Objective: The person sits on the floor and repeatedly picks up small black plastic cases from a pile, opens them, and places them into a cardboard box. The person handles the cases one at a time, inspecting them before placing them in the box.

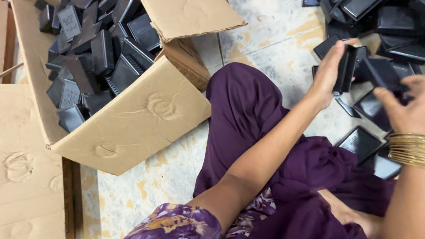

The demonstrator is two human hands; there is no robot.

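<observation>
**Both hands on black plastic pieces above the floor pile**

The left hand (330, 68) is closed around a small stack of flat black rectangular plastic cases (348, 68), held upright on edge above the pale speckled stone floor (275, 33). The right hand (416, 102), with gold bangles (416, 151) at the wrist, pinches another black plastic piece (384, 75) between thumb and fingertips, just beside the stack. Both hover over a loose heap of black plastic trays (407, 23) spread across the floor. To the left, an open brown cardboard box (136, 123) lies tilted, filled with similar black parts. Purple trousers (253, 117) cover the person's bent knee between box and heap
</observation>
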